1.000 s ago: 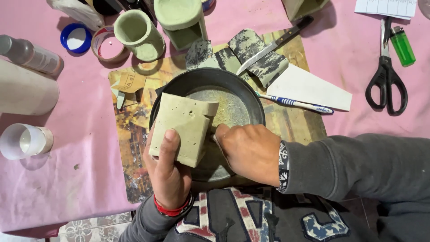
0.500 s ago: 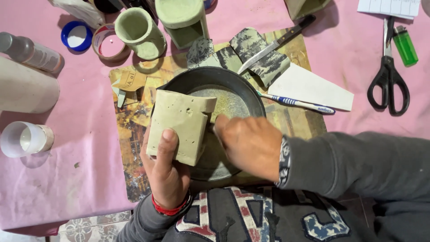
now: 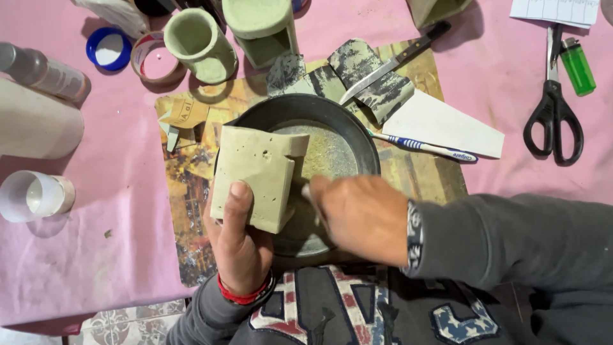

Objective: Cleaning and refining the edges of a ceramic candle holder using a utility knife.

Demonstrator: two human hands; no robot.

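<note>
Meanwhile the left hand (image 3: 239,246) keeps its fingers clamped on the grey-green cast block (image 3: 255,176) at frame centre over the dark pan (image 3: 357,137), while the right hand (image 3: 361,217) (fingers curled, grip unclear) has slid down its right edge, seemingly rubbing it smooth.

The greenish-grey concrete block (image 3: 258,176) was a blocky cast piece with a flat, pitted face and a step cut into its upper right corner. It was held tilted above the left half of the dark round pan (image 3: 348,118), its lower end hanging over the pan's near rim. The pan lay flat on the table, holding a layer of pale gritty dust.
</note>
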